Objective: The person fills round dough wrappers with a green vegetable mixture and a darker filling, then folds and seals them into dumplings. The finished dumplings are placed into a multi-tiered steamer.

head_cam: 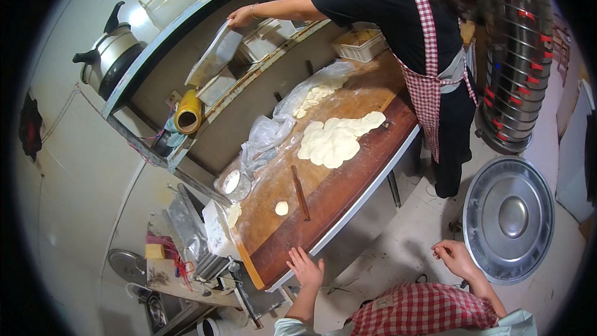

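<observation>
My left hand (306, 268) is near the front edge of the wooden work table (280, 247), fingers spread, holding nothing. My right hand (454, 256) hangs to the right, beside a large round metal lid (510, 221), with fingers curled; whether anything is inside them cannot be seen. On the table lie a wooden rolling pin (301, 193), one small round of dough (281, 208), a heap of flat dough rounds (331, 144) and smaller dough pieces (313, 98) by a crumpled plastic sheet (263, 135). A bowl of white powder (232, 182) stands at the back left.
A co-worker in a checked apron (426, 56) stands at the table's far end, one hand on a white plastic lid (210, 53) at the shelf (261, 63). Tall stacked metal steamers (517, 65) stand at the right. A machine with a metal tray (186, 228) adjoins the table's left end.
</observation>
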Motion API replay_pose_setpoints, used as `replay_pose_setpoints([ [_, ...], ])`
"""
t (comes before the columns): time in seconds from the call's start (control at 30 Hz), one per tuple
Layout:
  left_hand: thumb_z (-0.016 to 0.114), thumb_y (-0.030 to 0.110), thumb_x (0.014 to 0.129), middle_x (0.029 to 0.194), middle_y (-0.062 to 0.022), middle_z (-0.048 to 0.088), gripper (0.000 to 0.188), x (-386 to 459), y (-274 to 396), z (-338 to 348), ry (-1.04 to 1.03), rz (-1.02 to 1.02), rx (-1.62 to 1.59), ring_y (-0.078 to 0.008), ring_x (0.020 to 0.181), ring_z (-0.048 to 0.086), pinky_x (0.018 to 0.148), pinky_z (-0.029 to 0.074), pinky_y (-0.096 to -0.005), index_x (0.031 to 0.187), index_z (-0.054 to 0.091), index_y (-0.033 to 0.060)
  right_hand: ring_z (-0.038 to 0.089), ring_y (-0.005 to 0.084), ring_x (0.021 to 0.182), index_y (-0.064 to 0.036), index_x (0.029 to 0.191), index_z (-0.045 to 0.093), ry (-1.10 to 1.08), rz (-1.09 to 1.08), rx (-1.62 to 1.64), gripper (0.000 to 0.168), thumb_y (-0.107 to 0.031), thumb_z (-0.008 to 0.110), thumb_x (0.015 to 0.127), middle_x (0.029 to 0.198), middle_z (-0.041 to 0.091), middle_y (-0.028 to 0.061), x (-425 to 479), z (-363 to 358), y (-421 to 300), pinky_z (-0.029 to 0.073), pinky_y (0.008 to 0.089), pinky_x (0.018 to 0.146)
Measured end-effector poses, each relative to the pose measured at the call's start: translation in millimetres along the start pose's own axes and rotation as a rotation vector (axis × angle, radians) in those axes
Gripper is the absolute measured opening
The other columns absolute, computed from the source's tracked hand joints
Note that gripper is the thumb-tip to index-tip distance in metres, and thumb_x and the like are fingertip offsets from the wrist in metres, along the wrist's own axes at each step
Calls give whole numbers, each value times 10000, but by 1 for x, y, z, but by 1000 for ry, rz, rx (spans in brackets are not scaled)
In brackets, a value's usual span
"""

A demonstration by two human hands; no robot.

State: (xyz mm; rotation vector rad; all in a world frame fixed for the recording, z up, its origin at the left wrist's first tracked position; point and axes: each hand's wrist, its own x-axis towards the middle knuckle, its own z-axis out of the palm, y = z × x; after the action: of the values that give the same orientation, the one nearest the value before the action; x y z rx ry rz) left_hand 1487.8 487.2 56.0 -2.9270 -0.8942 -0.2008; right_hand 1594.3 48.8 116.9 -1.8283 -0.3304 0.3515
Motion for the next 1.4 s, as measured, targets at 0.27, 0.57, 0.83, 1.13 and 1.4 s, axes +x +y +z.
replay_pose_setpoints([
  [0.27,615,432,844,1545,-235,178,856,5,-1,0,-39,-38,-78,-375,1458,106,1161,83,-554,1468,236,-15,656,165,703,27,976,670,-54,-43,-45,184,-101,546,930,811,691,115,42,5,-3,507,282,642],
  [0.57,587,176,899,1222,-201,524,392,126,65,-90,366,93,-663,-378,1168,486,1007,351,-472,1246,499,16,668,171,701,32,956,674,-20,-23,-33,158,-84,576,914,799,692,129,64,12,-12,517,288,635],
  [0.83,523,152,957,1200,-168,543,346,335,85,-158,567,152,-1227,-266,1052,565,916,443,-366,1255,477,-16,630,129,693,73,926,637,158,86,48,153,-58,561,944,747,658,85,88,23,-19,517,268,662],
  [1.13,525,166,950,1156,-175,560,338,511,43,-227,808,128,-1261,-236,899,616,827,481,-348,1222,494,-33,634,141,683,86,914,643,237,62,-36,160,-35,543,939,756,659,109,163,55,-71,510,271,629],
  [1.4,511,205,950,1171,-200,591,420,589,11,-263,811,35,-1214,-253,931,621,846,466,-356,1280,454,-48,632,141,679,63,926,647,232,28,-130,158,-66,557,941,774,663,108,201,83,-100,506,267,607],
])
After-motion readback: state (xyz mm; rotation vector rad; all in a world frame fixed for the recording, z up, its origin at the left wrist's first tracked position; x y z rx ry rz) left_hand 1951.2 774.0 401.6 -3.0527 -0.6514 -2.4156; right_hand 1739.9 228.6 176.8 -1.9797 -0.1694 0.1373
